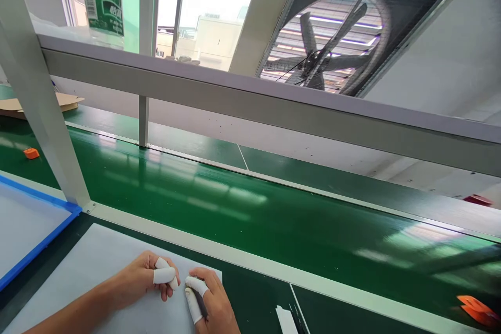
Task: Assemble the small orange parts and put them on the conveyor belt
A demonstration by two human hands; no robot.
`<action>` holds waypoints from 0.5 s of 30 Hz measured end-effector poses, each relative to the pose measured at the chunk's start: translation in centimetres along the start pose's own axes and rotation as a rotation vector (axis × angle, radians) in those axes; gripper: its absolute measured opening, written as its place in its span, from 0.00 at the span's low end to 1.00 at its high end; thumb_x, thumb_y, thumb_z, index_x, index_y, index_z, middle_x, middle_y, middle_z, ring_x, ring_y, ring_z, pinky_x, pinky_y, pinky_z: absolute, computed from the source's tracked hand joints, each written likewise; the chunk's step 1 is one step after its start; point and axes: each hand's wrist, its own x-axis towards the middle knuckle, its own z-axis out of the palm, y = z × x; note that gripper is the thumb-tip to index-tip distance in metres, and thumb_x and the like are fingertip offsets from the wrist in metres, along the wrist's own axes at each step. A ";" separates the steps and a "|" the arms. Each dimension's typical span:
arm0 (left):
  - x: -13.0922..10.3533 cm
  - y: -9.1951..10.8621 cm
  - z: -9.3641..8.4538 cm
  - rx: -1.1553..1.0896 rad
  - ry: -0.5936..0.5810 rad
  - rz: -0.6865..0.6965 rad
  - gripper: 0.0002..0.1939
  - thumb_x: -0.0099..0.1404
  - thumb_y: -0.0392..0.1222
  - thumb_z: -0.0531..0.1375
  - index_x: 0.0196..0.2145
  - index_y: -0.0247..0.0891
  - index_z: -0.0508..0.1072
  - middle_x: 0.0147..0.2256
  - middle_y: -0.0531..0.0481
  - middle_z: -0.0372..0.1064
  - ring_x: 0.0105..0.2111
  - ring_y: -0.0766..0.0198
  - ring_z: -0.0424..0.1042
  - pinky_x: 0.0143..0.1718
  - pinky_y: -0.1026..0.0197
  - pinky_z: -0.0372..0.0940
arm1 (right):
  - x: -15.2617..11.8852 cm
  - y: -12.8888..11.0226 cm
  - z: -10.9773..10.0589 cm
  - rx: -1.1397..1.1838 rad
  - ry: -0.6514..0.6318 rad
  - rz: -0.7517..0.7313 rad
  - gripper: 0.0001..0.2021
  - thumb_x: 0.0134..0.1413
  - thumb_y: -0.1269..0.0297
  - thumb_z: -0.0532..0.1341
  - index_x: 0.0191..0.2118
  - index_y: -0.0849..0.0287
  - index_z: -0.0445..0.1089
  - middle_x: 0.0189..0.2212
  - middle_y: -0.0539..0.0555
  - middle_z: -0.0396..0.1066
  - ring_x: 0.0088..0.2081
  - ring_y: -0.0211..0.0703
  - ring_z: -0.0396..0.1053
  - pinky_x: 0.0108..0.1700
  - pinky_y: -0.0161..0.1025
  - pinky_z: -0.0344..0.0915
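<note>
Over a large white sheet (129, 266) on the bench, my left hand (151, 277) is closed. White finger cots cover its thumb and index finger, which press together, and anything between them is hidden. Just to its right, close but apart, my right hand (215, 302) curls with its own white-cotted thumb and finger around a small dark flat piece (201, 300). Only a sliver of that piece shows, so its kind cannot be made out.
Beyond a pale rail runs a green conveyor belt (274, 224) carrying orange pieces (31, 153) (478, 311). A blue-edged white tray (39, 248) lies left. White and black strips (287, 320) rest at lower right. A metal shelf frame (250, 94) holds a bottle (102, 5).
</note>
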 end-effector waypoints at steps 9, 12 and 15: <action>0.0 -0.2 0.0 0.023 -0.002 0.054 0.08 0.55 0.40 0.68 0.29 0.30 0.80 0.26 0.49 0.71 0.24 0.67 0.66 0.28 0.65 0.60 | 0.1 0.1 0.2 -0.011 0.000 -0.020 0.14 0.59 0.78 0.56 0.47 0.57 0.69 0.44 0.60 0.73 0.45 0.49 0.73 0.46 0.45 0.75; 0.1 -0.3 -0.1 0.014 -0.003 0.051 0.09 0.56 0.40 0.68 0.30 0.30 0.81 0.24 0.49 0.71 0.24 0.68 0.65 0.28 0.65 0.60 | 0.2 -0.1 0.1 -0.012 0.005 -0.021 0.13 0.60 0.77 0.56 0.47 0.57 0.69 0.44 0.60 0.73 0.45 0.49 0.73 0.46 0.45 0.75; 0.0 -0.2 -0.1 0.007 -0.002 0.048 0.09 0.57 0.41 0.67 0.32 0.31 0.81 0.25 0.49 0.72 0.25 0.67 0.66 0.29 0.65 0.61 | 0.2 -0.4 -0.1 -0.009 0.004 -0.012 0.13 0.60 0.77 0.56 0.47 0.57 0.69 0.45 0.60 0.73 0.46 0.49 0.73 0.46 0.45 0.75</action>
